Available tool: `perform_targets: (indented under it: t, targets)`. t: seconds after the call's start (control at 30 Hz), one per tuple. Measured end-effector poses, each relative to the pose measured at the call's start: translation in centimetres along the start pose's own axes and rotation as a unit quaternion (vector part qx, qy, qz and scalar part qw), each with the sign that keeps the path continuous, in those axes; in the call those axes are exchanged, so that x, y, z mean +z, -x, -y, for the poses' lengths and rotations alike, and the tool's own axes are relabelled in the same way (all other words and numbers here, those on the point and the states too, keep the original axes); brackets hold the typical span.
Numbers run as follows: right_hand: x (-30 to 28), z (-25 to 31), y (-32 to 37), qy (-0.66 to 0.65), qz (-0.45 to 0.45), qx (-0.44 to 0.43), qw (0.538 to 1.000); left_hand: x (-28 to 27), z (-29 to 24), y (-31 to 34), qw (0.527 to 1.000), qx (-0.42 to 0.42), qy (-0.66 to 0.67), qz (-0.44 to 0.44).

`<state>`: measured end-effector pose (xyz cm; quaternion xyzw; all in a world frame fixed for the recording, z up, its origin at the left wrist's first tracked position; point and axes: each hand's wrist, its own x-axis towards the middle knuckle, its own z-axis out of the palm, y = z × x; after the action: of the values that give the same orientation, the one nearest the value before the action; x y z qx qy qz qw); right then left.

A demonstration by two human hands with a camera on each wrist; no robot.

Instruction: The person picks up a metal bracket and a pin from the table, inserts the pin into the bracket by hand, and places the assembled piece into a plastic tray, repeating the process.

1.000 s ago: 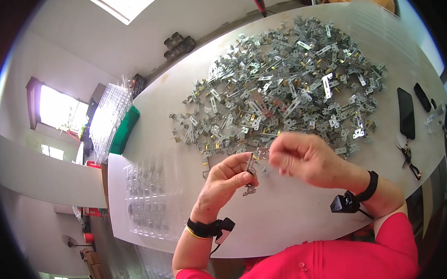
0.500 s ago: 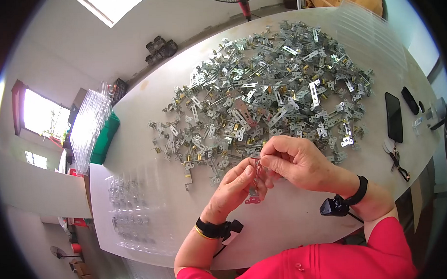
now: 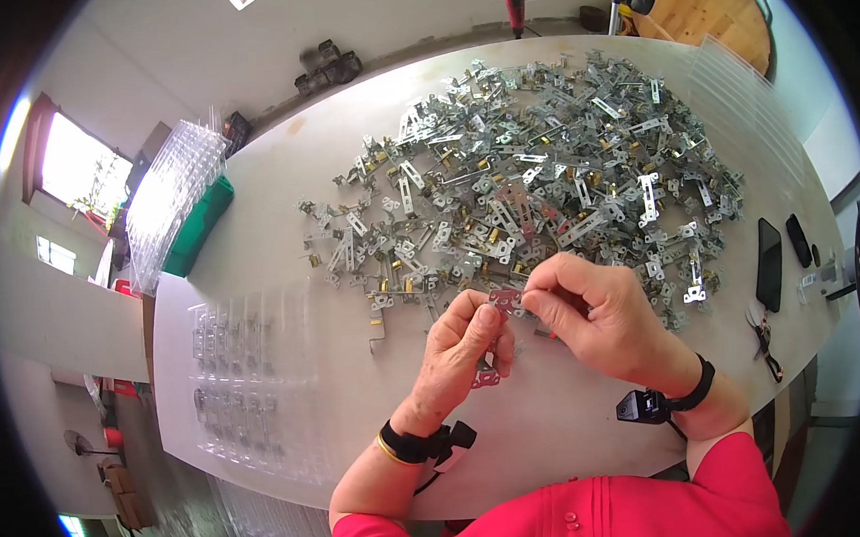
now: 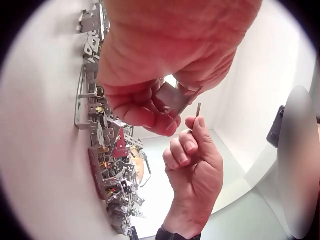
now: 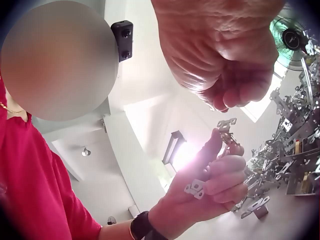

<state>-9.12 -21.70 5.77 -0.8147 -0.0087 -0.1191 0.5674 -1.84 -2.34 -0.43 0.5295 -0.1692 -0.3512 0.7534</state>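
- Left hand [image 3: 449,358]: curled round metal bracket [image 3: 504,300], above table [image 3: 549,430] toward person's edge.
- Bracket: long axis roughly toward that edge; far end just beside right hand [image 3: 612,324].
- Right hand: pinches slim piece [image 4: 199,109].

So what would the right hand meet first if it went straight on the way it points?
Probably the metal bracket held by the left hand: in the head view it lies just off the fingertips of the right hand, though depth there is hard to judge.
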Motion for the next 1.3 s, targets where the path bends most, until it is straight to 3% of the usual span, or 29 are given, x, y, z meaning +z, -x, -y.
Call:
perform_targets:
  t: [0.07,0.37,0.6,0.7,0.8,0.97,1.2,1.27,1.3]
  targets:
    - [0.3,-0.3,0.2,0.035,0.004,-0.030,0.999,-0.3,0.2,-0.1,1.000,-0.004,0.003,-0.003]
    - [0.1,-0.2,0.4,0.076,0.029,-0.012,0.997,-0.4,0.8,-0.1,1.000,-0.001,-0.023,-0.017]
    - [-0.2,0.0,0.7,0.114,0.032,-0.038,0.992,-0.2,0.9,-0.1,0.995,0.050,-0.070,-0.048]
    - [-0.3,0.2,0.8,0.086,0.039,0.005,0.996,0.0,1.2,0.1,0.988,0.072,-0.122,-0.057]
    - [-0.4,-0.3,0.8,0.090,0.047,-0.032,0.994,0.3,1.6,0.1,0.982,0.087,-0.159,-0.058]
    - [-0.7,0.1,0.7,0.046,0.100,0.033,0.993,0.4,2.4,0.0,0.971,0.118,-0.198,-0.057]
    - [-0.7,0.2,0.9,0.057,0.101,0.069,0.991,0.1,3.2,0.0,0.949,0.157,-0.265,-0.063]
    - [-0.6,-0.6,1.1,0.115,0.057,-0.031,0.991,0.1,3.0,0.0,0.944,0.163,-0.282,-0.056]
    - [-0.6,-0.6,1.1,0.115,0.056,-0.031,0.991,0.2,2.9,0.0,0.940,0.167,-0.293,-0.051]
